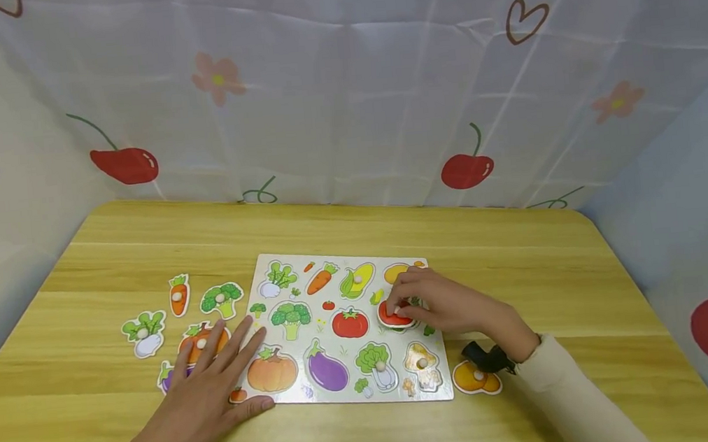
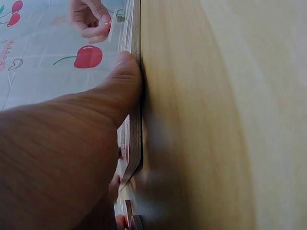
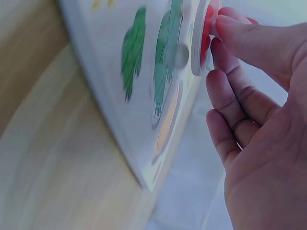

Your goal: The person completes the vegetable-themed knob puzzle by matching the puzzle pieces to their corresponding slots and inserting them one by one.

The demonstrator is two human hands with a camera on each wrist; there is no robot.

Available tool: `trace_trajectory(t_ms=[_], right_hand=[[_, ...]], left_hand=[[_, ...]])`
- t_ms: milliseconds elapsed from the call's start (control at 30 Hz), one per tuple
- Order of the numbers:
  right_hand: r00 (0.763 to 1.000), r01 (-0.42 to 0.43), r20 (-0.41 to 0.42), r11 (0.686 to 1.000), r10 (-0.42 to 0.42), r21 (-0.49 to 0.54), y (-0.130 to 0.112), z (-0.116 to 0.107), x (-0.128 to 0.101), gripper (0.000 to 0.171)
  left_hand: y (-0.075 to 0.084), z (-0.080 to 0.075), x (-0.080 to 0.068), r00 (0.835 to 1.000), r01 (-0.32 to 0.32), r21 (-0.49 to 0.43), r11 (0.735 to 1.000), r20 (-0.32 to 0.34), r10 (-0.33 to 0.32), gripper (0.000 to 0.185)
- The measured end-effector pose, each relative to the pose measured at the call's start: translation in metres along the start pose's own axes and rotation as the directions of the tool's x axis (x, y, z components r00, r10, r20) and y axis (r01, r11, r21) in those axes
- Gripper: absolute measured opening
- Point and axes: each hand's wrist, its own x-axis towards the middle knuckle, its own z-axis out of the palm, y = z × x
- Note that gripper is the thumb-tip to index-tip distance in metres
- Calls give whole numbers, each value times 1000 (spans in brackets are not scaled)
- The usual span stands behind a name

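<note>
A white vegetable puzzle board lies flat on the wooden table. My right hand pinches the knob of a red vegetable piece over the board's right side; the right wrist view shows the red piece between my fingertips, tilted off the board. My left hand lies flat with straight fingers on the board's left edge and on loose pieces; its thumb presses the board's edge.
Loose pieces lie left of the board: a carrot, broccoli, a radish, a tomato-like piece. An orange piece lies by the board's right corner. A cherry-print curtain surrounds the table.
</note>
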Motion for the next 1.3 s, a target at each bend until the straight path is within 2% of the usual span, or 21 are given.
trace_trajectory(t_ms=[233, 633, 1300], right_hand=[[999, 54, 7, 998, -54, -38, -10, 8, 16, 8], [994, 94, 73, 990, -87, -108, -30, 18, 44, 11], [996, 30, 87, 980, -13, -198, -46, 26, 56, 9]], left_hand=[[0, 1, 0, 1000, -7, 1, 1000, -4, 7, 86], [0, 0, 0, 1000, -12, 11, 1000, -13, 12, 85], [0, -1, 0, 1000, 3, 2, 1000, 13, -3, 85]])
